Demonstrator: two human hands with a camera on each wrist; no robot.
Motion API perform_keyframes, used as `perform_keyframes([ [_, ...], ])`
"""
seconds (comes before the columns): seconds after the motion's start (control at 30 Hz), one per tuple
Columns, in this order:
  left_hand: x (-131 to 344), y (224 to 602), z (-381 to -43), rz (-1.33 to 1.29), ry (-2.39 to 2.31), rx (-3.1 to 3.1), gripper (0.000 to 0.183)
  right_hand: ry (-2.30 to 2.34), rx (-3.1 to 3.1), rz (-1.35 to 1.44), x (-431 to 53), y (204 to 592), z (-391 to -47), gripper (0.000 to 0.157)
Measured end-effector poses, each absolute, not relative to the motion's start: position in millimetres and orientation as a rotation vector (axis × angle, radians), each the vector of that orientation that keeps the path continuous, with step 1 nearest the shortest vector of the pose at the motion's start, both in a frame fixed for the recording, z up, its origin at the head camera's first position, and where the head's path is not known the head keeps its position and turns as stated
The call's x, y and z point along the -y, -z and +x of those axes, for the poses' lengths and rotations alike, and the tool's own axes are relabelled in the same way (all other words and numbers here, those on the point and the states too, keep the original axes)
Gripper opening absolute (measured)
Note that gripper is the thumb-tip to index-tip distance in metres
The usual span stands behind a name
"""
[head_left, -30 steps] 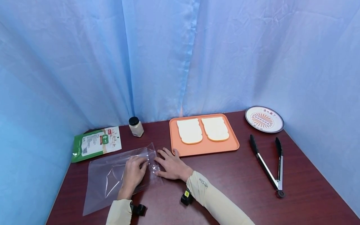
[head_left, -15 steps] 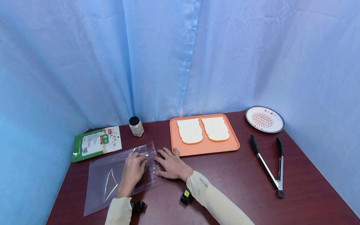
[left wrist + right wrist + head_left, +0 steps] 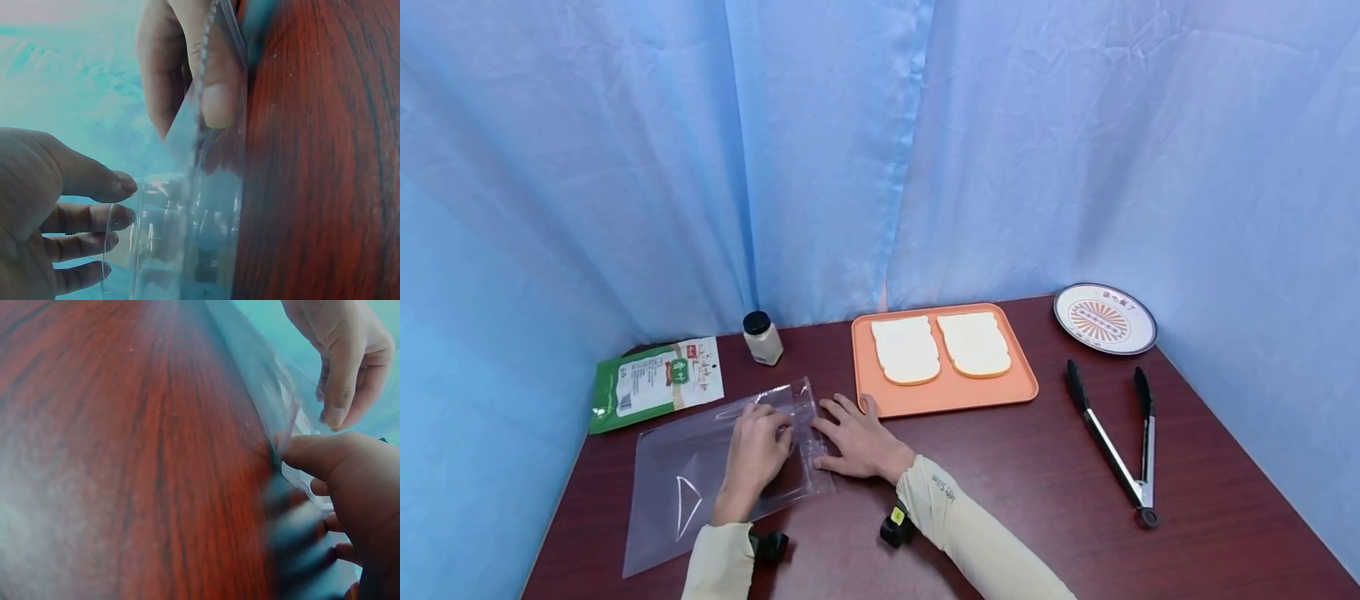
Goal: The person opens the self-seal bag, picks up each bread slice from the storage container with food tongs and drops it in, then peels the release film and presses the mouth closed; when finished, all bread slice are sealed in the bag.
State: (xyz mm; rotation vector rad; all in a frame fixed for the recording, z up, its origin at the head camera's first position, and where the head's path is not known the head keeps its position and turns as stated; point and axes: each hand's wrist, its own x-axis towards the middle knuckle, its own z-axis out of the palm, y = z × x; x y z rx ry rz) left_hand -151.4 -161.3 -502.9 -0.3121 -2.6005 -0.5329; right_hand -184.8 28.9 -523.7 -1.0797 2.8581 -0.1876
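Note:
A clear plastic bag (image 3: 662, 467) lies on the table, its opening toward the right. My left hand (image 3: 754, 454) is on the bag near that end, pinching the upper film between thumb and curled fingers. In the left wrist view, the thumb of the left hand (image 3: 200, 69) sits against the film. My right hand (image 3: 861, 442) lies with spread, straight fingers on the bag's right edge, close to the orange tray. The right wrist view shows the right hand's (image 3: 369, 481) thumb touching the film at the table surface.
Two bread slices (image 3: 906, 350) lie on the orange tray (image 3: 951, 400) at the back. A black-lidded jar (image 3: 763, 340) and a green-and-white packet (image 3: 658, 383) are behind the bag. Spread tongs (image 3: 1116, 454) and a patterned plate (image 3: 1105, 319) are at the right.
The bag's film near its right end lies a little smoother, and the glare on its left part has changed shape. Both hands have stayed almost in place.

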Motion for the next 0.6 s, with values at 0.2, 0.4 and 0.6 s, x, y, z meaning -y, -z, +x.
perform_keyframes([
  [0.2,163,504,-151,-0.328,0.528,2.591,0.009,0.309,-2.850,-1.070,-33,516,-184,0.063],
  [0.4,162,504,-151,-0.335,0.538,2.590,0.009,0.456,-2.902,-1.029,-47,505,-184,0.061],
  [0.6,162,503,-150,-0.324,0.550,2.603,0.008,0.570,-2.962,-0.970,-70,502,-181,0.062],
])
